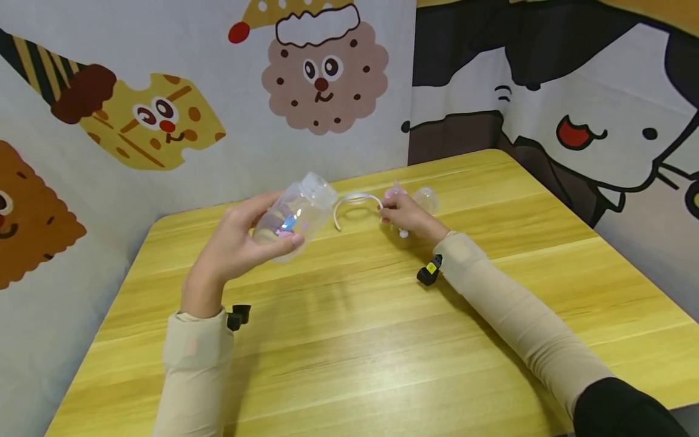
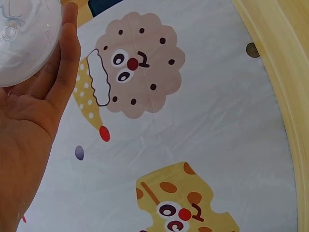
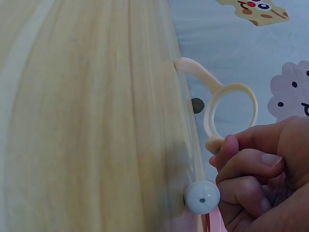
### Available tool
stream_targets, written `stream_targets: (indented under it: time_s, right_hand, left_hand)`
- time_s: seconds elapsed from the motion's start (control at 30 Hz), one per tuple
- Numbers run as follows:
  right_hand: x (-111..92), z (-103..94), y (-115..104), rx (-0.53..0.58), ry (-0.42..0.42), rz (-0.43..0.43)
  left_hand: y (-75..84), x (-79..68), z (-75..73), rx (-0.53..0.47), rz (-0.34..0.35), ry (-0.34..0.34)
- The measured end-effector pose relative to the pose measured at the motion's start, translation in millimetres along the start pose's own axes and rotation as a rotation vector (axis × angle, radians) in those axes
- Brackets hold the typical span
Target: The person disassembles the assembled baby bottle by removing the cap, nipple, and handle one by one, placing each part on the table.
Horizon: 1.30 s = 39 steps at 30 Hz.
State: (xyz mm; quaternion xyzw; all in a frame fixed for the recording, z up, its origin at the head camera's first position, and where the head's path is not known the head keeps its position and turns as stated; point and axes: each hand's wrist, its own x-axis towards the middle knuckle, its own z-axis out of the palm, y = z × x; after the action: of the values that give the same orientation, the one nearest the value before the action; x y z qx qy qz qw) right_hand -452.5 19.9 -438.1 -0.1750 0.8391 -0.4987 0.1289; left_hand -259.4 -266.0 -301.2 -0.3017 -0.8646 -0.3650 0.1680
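Observation:
My left hand (image 1: pixel 226 246) grips a clear plastic baby bottle (image 1: pixel 314 197) above the table, tilted with its neck up and to the right. Blue and pink markings show on its side. The bottle's round base (image 2: pixel 29 46) appears at the corner of the left wrist view. Farther right, my right hand (image 1: pixel 409 215) pinches one end of a white bottle handle (image 3: pixel 200 72), a ring with curved arms. Close by that hand are a pink part (image 1: pixel 395 190), a clear dome cap (image 1: pixel 426 200) and a small white ball (image 3: pixel 202 197) with a hole; the hand partly hides the pink part.
Both hands are over a wood-grain table (image 1: pixel 338 340). A cloth backdrop (image 1: pixel 218 36) with cartoon figures hangs behind its far edge and along the sides. Each wrist carries a small black camera mount (image 1: pixel 429 272).

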Motion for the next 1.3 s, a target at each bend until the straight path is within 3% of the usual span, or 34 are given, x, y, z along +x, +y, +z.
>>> stream_targets:
  time_s: [0.33, 0.8, 1.3]
  right_hand:
    - [2.9, 1.8, 4.9, -0.023, 0.028, -0.002]
    - [3.5, 3.6, 3.2, -0.176, 0.122, -0.013]
    - [5.2, 1.3, 9.9, -0.124, 0.115, 0.057]
  left_hand:
    - [2.1, 0.2, 2.8, 0.004, -0.029, -0.010]
    - [2.8, 3.2, 7.7, -0.015, -0.030, -0.040]
    - [1.9, 5.2, 12.6, -0.044, -0.039, -0.070]
